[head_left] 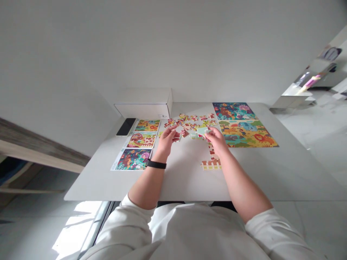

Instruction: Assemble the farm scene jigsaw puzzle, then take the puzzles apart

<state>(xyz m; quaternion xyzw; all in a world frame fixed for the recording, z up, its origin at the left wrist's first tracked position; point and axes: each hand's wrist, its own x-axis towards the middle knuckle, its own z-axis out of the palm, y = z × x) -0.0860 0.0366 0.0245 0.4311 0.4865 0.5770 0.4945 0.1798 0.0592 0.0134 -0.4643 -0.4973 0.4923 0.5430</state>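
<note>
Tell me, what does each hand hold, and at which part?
The right hand pinches a pale jigsaw piece by its edge; whether the left hand holds anything cannot be told.

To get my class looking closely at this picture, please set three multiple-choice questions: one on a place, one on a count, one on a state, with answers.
1. Where is the black phone?
A) On the table
B) Inside the white box
C) On the floor

2. How many picture cards lie in the column beside the phone?
A) Two
B) Four
C) Three

3. What is the right hand doing?
A) Lying flat on the table
B) Holding a pale puzzle piece above the table
C) Gripping the phone

Answers: 1 A, it lies at the table's left side. 2 C, three stand in one column. 3 B, its fingers grip the piece.
</note>
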